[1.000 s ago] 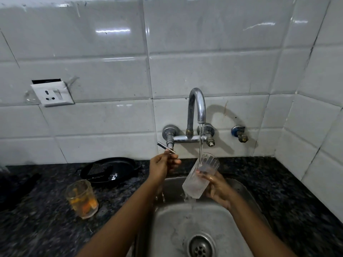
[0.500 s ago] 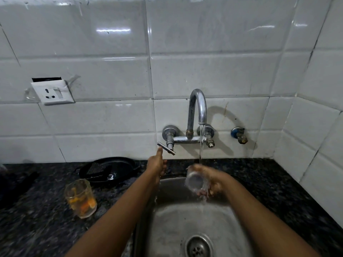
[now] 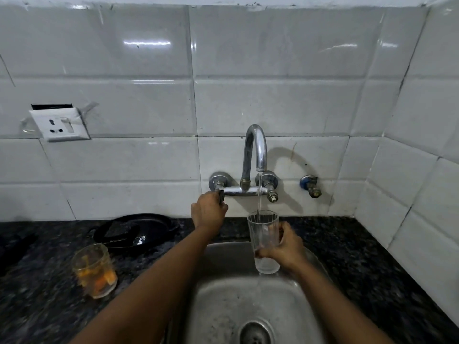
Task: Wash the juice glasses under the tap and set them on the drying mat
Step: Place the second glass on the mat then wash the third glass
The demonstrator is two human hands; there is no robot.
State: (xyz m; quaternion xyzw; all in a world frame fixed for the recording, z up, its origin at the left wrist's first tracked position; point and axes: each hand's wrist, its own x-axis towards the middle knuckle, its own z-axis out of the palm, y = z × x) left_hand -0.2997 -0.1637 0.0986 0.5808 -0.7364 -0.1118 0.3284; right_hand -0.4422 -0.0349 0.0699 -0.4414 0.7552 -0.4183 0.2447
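- we see the right hand [image 3: 282,247] wrapped around a clear juice glass [image 3: 263,240], fingers on its far side showing through the wall and the thumb on the near side.
- the glass stands upright over the back edge of the steel sink [image 3: 223,301], its mouth directly beneath the spout of the chrome tap [image 3: 254,150].
- a thin stream of water [image 3: 259,192] falls from the spout into the glass.
- the left hand [image 3: 208,211] is curled around the tap's left lever handle [image 3: 220,194]; most of the handle is hidden under the fingers, so we cannot tell which way it points.
- a second juice glass [image 3: 94,270] stands on the dark speckled tabletop [image 3: 37,306] to the left of the sink, well apart from both hands, with orange residue and pulp in its lower part.
- behind that glass, near the wall, lies a black shallow pan or tray [image 3: 135,230]; the view is too dim for us to say which.
- a white wall socket [image 3: 59,125] hangs slightly askew on the tiles at the left.
- a small blue-capped valve [image 3: 310,186] juts from the tiles to the right of the tap.
- the sink drain [image 3: 255,332] shows at the bottom edge.
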